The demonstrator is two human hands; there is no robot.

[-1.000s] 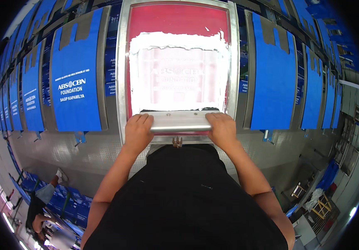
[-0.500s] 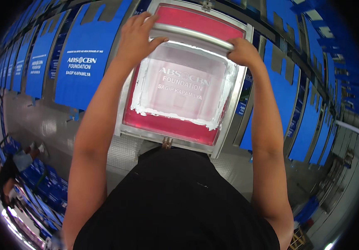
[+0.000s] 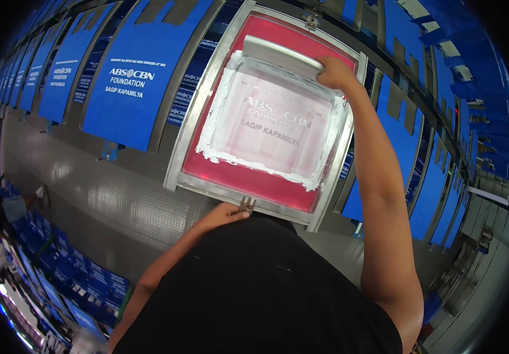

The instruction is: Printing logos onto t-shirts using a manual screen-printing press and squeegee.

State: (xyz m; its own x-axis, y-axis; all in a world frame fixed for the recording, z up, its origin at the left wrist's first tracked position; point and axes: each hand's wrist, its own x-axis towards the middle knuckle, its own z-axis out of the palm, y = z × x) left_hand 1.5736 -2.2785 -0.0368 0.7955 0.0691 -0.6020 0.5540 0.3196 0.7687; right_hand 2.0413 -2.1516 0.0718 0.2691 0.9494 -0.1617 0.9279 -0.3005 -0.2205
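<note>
A metal-framed printing screen (image 3: 174,162) lies in front of me, its mesh red around a pale window with lettering. Thick white ink (image 3: 254,168) borders that window. My right hand (image 3: 338,75) grips the right end of a squeegee (image 3: 281,53), which rests across the far part of the screen. Its left end is free. My left hand (image 3: 226,213) is at the screen's near edge, its fingers closed around a small metal bracket (image 3: 247,205) there.
Blue printed sheets (image 3: 125,79) lie on slanted boards in rows to both sides. A dark rail (image 3: 357,32) runs behind the screen. Grey floor (image 3: 118,189) shows at left. Another person's leg (image 3: 30,200) appears at the far left, near stacked blue items (image 3: 83,265).
My left hand has let go of the squeegee and come down to the bracket at the near edge. The right hand still holds the squeegee. The view has shifted slightly.
</note>
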